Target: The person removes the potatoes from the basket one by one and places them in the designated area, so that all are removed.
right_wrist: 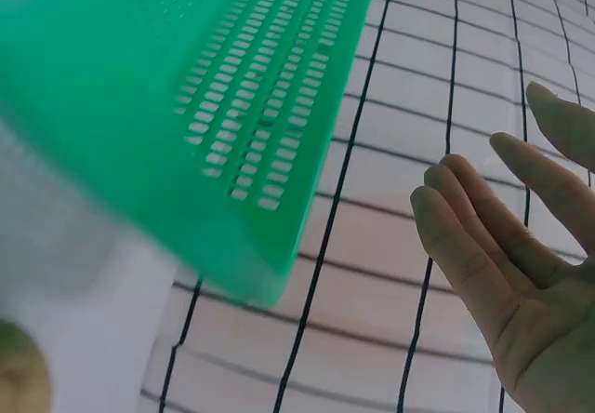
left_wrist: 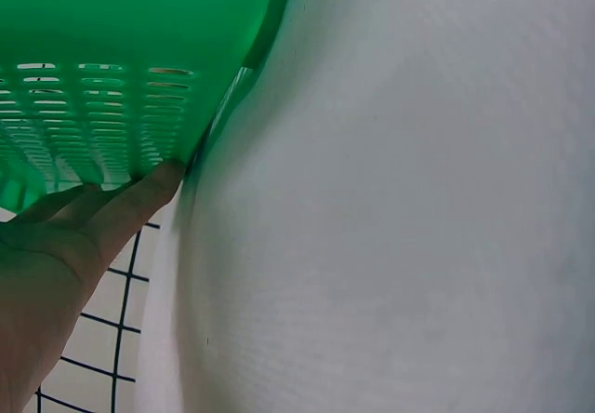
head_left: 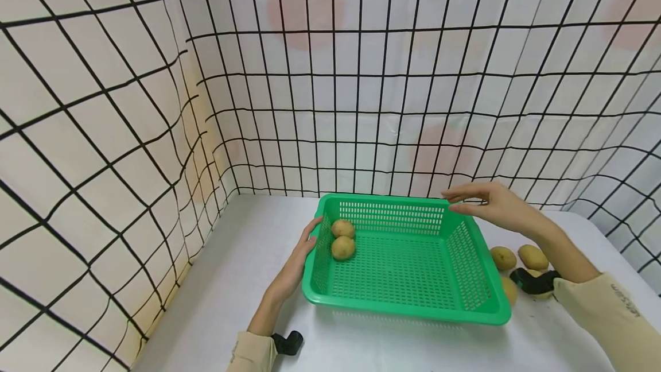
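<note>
A white table carries a green perforated basket, its long axis running left to right across the table (a checked curtain hangs behind it). The left hand lies against the basket's left wall, fingers straight and touching the plastic. The right hand hovers over the basket's far right corner, fingers spread, holding nothing. Two potatoes sit inside by the left wall; more potatoes lie just right of the basket.
</note>
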Available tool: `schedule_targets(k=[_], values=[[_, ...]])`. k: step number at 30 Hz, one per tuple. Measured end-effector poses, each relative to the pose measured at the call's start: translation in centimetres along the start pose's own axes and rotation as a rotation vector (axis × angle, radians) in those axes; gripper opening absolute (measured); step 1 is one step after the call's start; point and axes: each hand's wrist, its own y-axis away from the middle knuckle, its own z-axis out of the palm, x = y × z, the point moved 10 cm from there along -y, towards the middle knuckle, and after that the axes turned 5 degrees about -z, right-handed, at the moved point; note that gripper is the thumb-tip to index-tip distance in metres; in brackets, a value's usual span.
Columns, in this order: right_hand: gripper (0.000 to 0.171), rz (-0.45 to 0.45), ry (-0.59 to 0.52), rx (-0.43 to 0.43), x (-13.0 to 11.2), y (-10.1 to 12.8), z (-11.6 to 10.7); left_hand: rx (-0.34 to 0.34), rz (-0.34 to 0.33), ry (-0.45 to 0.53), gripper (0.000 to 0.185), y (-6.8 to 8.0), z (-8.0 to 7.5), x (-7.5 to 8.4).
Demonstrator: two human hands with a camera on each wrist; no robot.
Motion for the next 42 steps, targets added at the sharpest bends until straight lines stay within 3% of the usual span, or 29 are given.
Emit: schedule_targets(k=[22,28,42], values=[[0.041,-0.118,-0.152,-0.183,-3.5,-7.9,7.2,0.005,-0.009,0.006,0.052,-0.2,0.0,-0.2],[0.049,-0.149,-0.166,-0.245,-4.3,-9.1,9.2,0.013,-0.01,0.002,0.052,-0.1,-0.2,-0.3],[0.043,-0.227,-0.279,-0.358,-5.7,-10.4,14.4,0.008,-0.016,-0.008,0.052,-0.1,-0.1,-0.2]])
